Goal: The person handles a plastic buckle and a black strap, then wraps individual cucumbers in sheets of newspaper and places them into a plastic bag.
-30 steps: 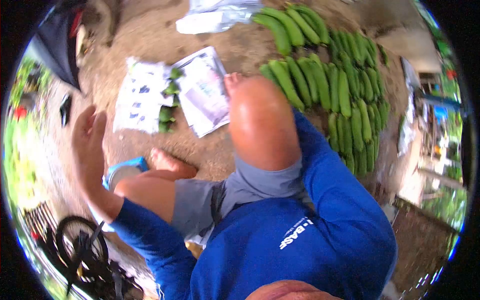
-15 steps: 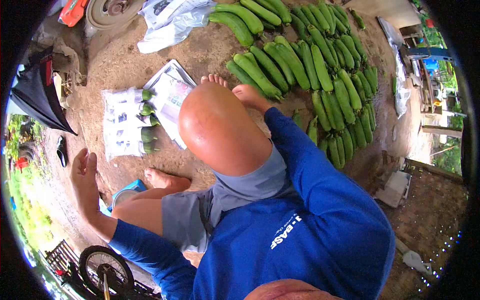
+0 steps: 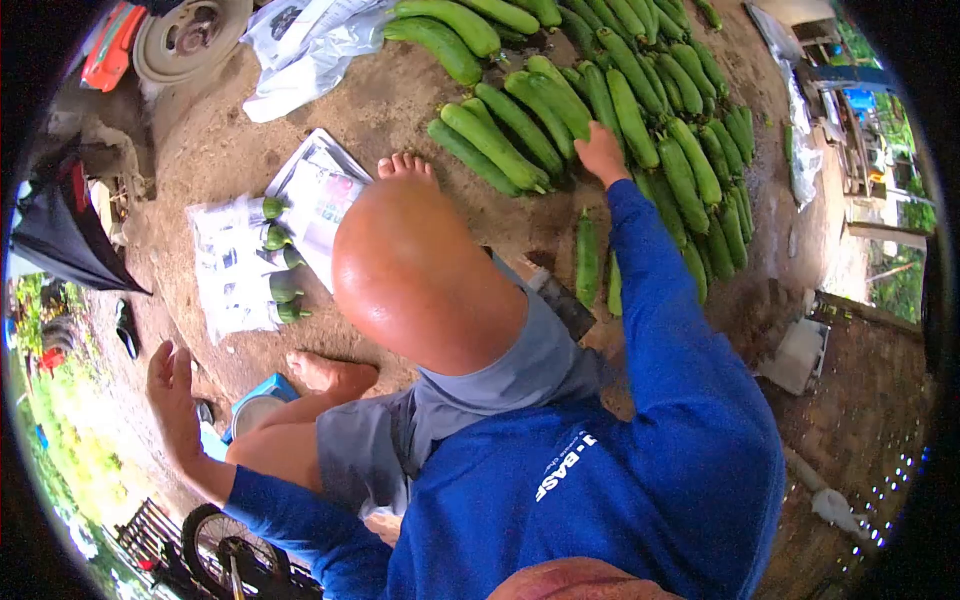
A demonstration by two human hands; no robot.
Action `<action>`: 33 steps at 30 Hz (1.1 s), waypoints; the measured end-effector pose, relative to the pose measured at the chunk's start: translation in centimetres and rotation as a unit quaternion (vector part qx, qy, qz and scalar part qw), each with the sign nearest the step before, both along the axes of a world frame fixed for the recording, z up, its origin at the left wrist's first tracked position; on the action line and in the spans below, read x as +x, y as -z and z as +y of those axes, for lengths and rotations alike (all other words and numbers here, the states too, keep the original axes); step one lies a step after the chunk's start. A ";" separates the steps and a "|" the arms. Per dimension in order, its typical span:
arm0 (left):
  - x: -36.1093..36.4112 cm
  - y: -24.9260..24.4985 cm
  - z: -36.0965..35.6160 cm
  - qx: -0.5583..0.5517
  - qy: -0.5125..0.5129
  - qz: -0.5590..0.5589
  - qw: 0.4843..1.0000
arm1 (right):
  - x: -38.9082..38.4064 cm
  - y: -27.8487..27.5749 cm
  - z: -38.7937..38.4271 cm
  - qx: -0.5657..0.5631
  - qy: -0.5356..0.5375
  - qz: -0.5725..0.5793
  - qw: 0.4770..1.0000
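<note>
1. The left hand (image 3: 175, 405) is raised, its fingers straight and empty.
2. Five wrapped gourds (image 3: 262, 261) lie side by side, green ends outside.
3. Printed sheets (image 3: 308, 205) lie just beside them.
4. The right hand (image 3: 601, 153) touches a long green gourd (image 3: 560, 100); whether its fingers grip, I cannot tell.
5. Other green gourds (image 3: 683, 175) lie in rows.

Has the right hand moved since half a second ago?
Yes: against the rows of green vegetables, the right hand has gone rightward in view, from near the toes over to the vegetables.
</note>
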State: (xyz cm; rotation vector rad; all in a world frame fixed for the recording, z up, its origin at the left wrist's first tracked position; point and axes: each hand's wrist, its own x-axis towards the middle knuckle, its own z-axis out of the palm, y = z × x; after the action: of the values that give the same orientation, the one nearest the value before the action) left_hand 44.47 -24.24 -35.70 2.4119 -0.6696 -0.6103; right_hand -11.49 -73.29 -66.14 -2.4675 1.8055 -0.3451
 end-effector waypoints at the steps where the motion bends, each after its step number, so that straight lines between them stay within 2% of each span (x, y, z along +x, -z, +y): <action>1: 0.3 0.4 -0.1 0.018 0.020 -0.010 1.000 | 0.6 -1.4 -0.5 0.050 0.030 0.020 0.998; 2: 0.6 0.6 0.2 0.041 0.032 -0.023 0.998 | 1.6 -4.0 -1.3 0.160 0.028 0.057 0.985; 4: -0.4 0.8 -0.7 0.050 0.025 -0.051 0.997 | 0.0 1.1 -3.4 0.044 -0.032 0.089 0.995; 5: -1.0 0.7 -1.2 0.048 0.008 -0.034 0.998 | 1.2 -1.4 -3.7 0.157 -0.019 0.108 0.982; 6: -1.5 0.5 -1.6 0.043 -0.009 -0.016 0.999 | 1.7 -1.0 -4.3 0.187 0.016 0.136 0.973; 9: -2.3 0.2 -2.4 0.061 -0.006 -0.031 0.998 | 2.4 -0.2 -5.0 0.170 0.018 0.143 0.975; 11: -2.1 0.4 -2.4 0.065 -0.012 -0.027 0.997 | 2.4 -0.1 -6.4 0.232 0.015 0.173 0.957; 12: -1.6 1.3 -1.8 0.054 0.001 -0.060 0.997 | 2.0 0.7 -6.8 0.221 0.001 0.163 0.962; 15: -1.5 1.3 -1.5 0.031 -0.006 -0.066 0.997 | -0.6 5.2 -9.6 0.196 -0.034 0.139 0.970; 17: -1.7 -0.1 -1.7 0.021 -0.027 -0.061 0.998 | -0.2 4.2 -10.2 0.228 -0.034 0.139 0.963; 19: -2.0 -1.1 -1.2 -0.016 -0.055 -0.074 0.996 | 1.6 1.3 -9.1 0.281 0.001 0.197 0.939; 22: -2.3 -1.3 -0.1 -0.073 -0.066 -0.096 0.990 | 1.7 -0.6 -8.1 0.228 -0.009 0.149 0.962; 23: -2.5 -1.7 0.1 -0.087 -0.065 -0.097 0.989 | 1.5 -1.0 -7.9 0.252 0.007 0.051 0.966; 26: -2.6 -1.0 1.0 -0.130 -0.049 -0.134 0.981 | 4.9 -6.5 -7.2 0.354 0.043 -0.032 0.934; 28: -3.2 -1.6 0.3 -0.097 -0.009 -0.171 0.980 | 6.3 -8.2 -7.9 0.303 -0.012 -0.080 0.950; 30: -4.9 -4.9 -1.1 -0.071 -0.032 -0.074 0.994 | 9.1 -11.2 -7.8 0.270 -0.043 -0.166 0.948; 32: -5.1 -4.2 -1.4 -0.096 -0.012 -0.078 0.992 | 14.8 -20.4 -3.5 0.305 -0.153 -0.159 0.927; 33: -3.7 -0.7 -2.0 -0.133 0.014 -0.130 0.982 | 16.9 -22.9 -2.5 0.243 -0.207 -0.172 0.932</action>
State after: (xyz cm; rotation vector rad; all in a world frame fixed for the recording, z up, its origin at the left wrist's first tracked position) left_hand 40.75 -26.23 -35.00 2.2509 -0.8376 -0.2003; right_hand 5.39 -75.78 -43.19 -2.1799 1.0416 -0.2414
